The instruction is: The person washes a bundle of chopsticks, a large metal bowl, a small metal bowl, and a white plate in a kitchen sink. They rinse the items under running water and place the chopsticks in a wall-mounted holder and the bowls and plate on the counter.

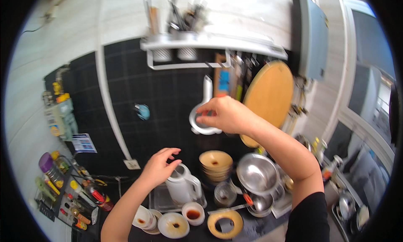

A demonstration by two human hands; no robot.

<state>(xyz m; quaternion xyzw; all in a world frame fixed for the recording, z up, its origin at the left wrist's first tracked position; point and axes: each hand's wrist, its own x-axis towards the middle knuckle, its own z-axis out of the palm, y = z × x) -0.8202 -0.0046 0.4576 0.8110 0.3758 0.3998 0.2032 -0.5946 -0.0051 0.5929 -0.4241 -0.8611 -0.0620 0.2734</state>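
My right hand (228,116) is raised in front of the dark wall, its fingers bent with a gap between thumb and forefinger. Behind its fingertips hangs a white long-handled strainer (207,88); whether they touch is unclear. Lower down, my left hand (161,168) has its fingers curved and apart, with nothing visible in them. Its fingertips are beside the top of a white jug (181,189) with a side handle, standing on a grey tray (157,200). Contact between that hand and the jug cannot be made out.
Stacked bowls (216,162), a steel basin (257,172) and a bowl of dark liquid (194,213) crowd the counter. Above is a white utensil shelf (210,43); a round wooden board (270,97) stands right. Bottles fill a rack (71,200) at left.
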